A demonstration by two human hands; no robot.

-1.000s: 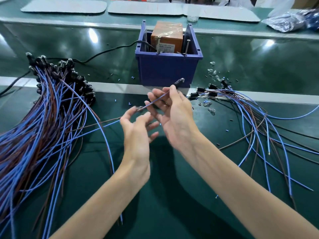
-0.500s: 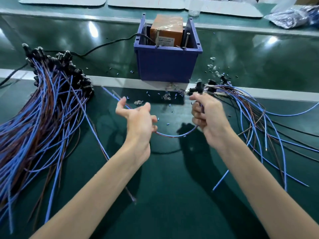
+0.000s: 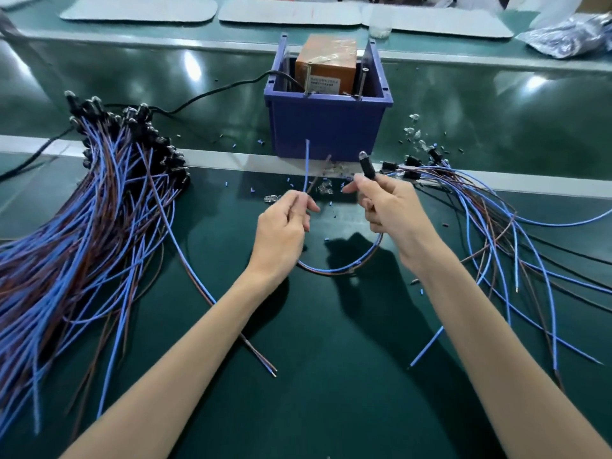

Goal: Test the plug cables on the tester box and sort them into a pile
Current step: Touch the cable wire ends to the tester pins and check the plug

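Note:
My right hand (image 3: 394, 207) grips the black plug end (image 3: 367, 166) of one plug cable, plug tip pointing up. Its blue and brown wires (image 3: 334, 269) loop down between my hands. My left hand (image 3: 283, 226) pinches the two free wire ends (image 3: 307, 160), which stick up in front of the blue bin (image 3: 328, 127). Inside that bin sits the orange tester box (image 3: 326, 66) with two metal pins. A large pile of cables (image 3: 92, 207) lies at the left; a smaller loose bunch of cables (image 3: 490, 213) lies at the right.
A black power cord (image 3: 212, 94) runs from the bin leftward across the green belt. Small clear caps and blue bits (image 3: 415, 134) are scattered near the bin. Grey mats (image 3: 139, 8) and a plastic bag (image 3: 569, 38) lie at the far edge. One loose cable (image 3: 212, 293) lies beside my left forearm.
My right hand has drawn a cable from the right bunch and raised its plug upright. My left hand has moved right and taken hold of the wire ends, now pointing up toward the bin.

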